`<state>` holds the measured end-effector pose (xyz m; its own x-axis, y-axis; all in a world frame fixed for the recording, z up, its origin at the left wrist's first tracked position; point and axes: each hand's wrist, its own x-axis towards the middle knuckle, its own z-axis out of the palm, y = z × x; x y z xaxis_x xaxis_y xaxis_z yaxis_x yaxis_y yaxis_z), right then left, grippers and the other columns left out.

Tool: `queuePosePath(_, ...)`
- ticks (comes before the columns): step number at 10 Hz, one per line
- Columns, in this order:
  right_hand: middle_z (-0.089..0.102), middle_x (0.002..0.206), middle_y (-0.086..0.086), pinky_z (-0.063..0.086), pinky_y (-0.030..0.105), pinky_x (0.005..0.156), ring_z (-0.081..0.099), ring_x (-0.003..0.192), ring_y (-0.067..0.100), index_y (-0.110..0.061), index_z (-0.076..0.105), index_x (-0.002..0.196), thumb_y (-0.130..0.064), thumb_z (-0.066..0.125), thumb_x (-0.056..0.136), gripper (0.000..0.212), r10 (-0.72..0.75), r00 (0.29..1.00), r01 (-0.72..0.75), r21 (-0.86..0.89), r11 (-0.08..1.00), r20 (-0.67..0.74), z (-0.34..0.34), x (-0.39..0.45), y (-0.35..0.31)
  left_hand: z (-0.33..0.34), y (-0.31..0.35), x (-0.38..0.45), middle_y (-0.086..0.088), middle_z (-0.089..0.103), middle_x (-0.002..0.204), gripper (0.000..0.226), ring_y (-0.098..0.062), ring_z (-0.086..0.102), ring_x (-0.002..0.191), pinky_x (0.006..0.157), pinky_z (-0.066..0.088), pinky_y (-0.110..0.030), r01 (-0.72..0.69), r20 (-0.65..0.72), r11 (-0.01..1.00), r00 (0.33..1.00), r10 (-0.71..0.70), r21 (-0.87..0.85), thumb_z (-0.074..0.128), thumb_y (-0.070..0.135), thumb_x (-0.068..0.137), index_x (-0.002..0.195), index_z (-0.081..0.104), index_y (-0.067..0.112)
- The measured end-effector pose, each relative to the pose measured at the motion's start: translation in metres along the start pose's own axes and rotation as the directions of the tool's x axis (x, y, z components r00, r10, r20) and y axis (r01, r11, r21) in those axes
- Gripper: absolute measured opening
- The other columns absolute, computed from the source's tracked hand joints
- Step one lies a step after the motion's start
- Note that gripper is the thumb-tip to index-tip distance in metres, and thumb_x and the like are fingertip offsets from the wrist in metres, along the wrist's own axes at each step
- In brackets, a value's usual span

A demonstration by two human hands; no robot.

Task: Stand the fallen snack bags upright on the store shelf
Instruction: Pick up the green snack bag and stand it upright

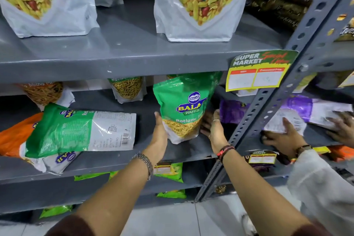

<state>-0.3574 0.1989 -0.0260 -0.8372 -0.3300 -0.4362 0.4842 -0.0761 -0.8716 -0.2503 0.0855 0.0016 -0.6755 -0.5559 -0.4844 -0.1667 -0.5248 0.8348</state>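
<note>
The green snack bag (183,109) stood between the two hands on the middle shelf (115,159), its long axis nearly upright and tipped a little to the left at its foot. The left hand (160,136) lay flat against its left edge with fingers straight and together; the right hand (214,126) cupped its right edge, fingers loosely spread, some hidden behind the bag. Both pressed on the bag rather than clamping it, about equally near. One more green bag (80,132) lay on its side well to the left, its long axis along the shelf, nearer the left hand, resting on one orange bag (13,136) and one white bag (57,161). To the right, one purple bag (298,109) lay flat under another person's two hands (283,136).
</note>
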Motion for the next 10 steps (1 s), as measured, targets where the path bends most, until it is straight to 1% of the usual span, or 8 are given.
queuePosePath(2,0.057,0.125,0.013,0.049,0.047,0.094,0.055,0.105,0.03,-0.01,0.051,0.117,-0.031,0.039,0.095,0.033,0.016,0.978,-0.053,-0.173,0.983,-0.21,-0.014,-0.014,0.017,-0.018,-0.021,0.025,0.001,0.052,0.136,0.086,-0.014,0.05,0.124,0.112,0.03,-0.032,0.029,-0.019,0.996,0.999,-0.027,0.089,0.03,0.074,0.079,0.14,0.041,0.014)
queuePosePath(3,0.052,0.085,0.01,0.048,0.031,0.058,0.05,0.072,0.021,-0.013,0.051,0.098,-0.016,0.044,0.091,0.01,0.123,0.981,-0.16,-0.272,0.949,-0.148,-0.013,-0.021,0.037,-0.038,-0.034,-0.004,-0.004,0.051,0.112,0.038,-0.018,0.053,0.106,0.091,0.043,-0.029,0.041,-0.07,0.999,0.997,-0.039,0.031,0.039,0.029,0.098,0.125,0.049,0.005)
queuePosePath(4,0.051,0.075,0.004,0.041,0.026,0.054,0.046,0.061,0.015,-0.011,0.058,0.083,-0.01,0.047,0.091,0.013,0.207,0.978,-0.185,-0.402,0.897,0.012,0.006,-0.028,0.049,-0.071,-0.051,-0.017,-0.015,0.049,0.115,0.023,-0.035,0.055,0.115,0.081,0.046,-0.028,0.082,-0.151,0.994,0.984,-0.092,-0.072,0.04,0.009,0.097,0.117,0.051,0.003)
queuePosePath(6,0.049,0.064,0.005,0.036,0.02,0.048,0.045,0.049,0.008,0.002,0.062,0.071,-0.006,0.05,0.09,0.024,0.111,0.962,0.079,-0.643,0.762,0.249,0.096,-0.036,0.052,-0.148,-0.041,-0.028,-0.021,0.058,0.122,0.034,-0.032,0.062,0.101,0.077,0.051,-0.029,0.038,-0.288,0.971,0.952,-0.108,-0.237,0.041,0.015,0.097,0.128,0.045,0.0)
queuePosePath(7,0.062,0.08,0.016,0.04,0.032,0.065,0.053,0.07,0.021,0.008,0.064,0.097,-0.016,0.047,0.091,0.03,-0.015,0.915,0.338,-0.743,0.578,0.404,0.154,-0.033,0.045,-0.178,-0.016,-0.025,-0.018,0.054,0.125,0.016,-0.037,0.048,0.125,0.088,0.044,-0.036,0.033,-0.313,0.945,0.939,-0.14,-0.326,0.044,0.017,0.096,0.107,0.049,0.007)
queuePosePath(8,0.063,0.116,0.023,0.041,0.033,0.082,0.059,0.105,0.033,-0.004,0.061,0.108,-0.029,0.039,0.094,0.036,-0.068,0.886,0.44,-0.786,0.434,0.459,0.213,-0.026,0.036,-0.196,-0.003,-0.018,-0.013,0.05,0.135,0.035,-0.033,0.046,0.13,0.097,0.041,-0.035,0.002,-0.276,0.948,0.956,-0.094,-0.317,0.052,0.02,0.092,0.123,0.044,0.006)
queuePosePath(9,0.053,0.135,0.02,0.04,0.037,0.1,0.05,0.123,0.035,-0.007,0.055,0.123,-0.039,0.03,0.096,0.048,-0.001,0.884,0.453,-0.856,0.249,0.467,0.256,-0.012,0.035,-0.204,0.006,-0.012,-0.005,0.058,0.108,0.034,-0.025,0.057,0.101,0.092,0.046,-0.035,0.032,-0.225,0.963,0.97,-0.095,-0.268,0.06,0.017,0.088,0.111,0.036,0.012)
queuePosePath(10,0.06,0.116,0.02,0.046,0.032,0.081,0.059,0.102,0.031,-0.005,0.056,0.119,-0.03,0.029,0.098,0.043,0.134,0.892,0.399,-0.892,0.213,0.431,0.279,0.002,0.038,-0.209,0.011,-0.003,-0.004,0.062,0.091,0.048,-0.018,0.058,0.083,0.074,0.047,-0.028,0.05,-0.181,0.976,0.979,-0.089,-0.21,0.075,0.027,0.074,0.113,0.053,0.008)
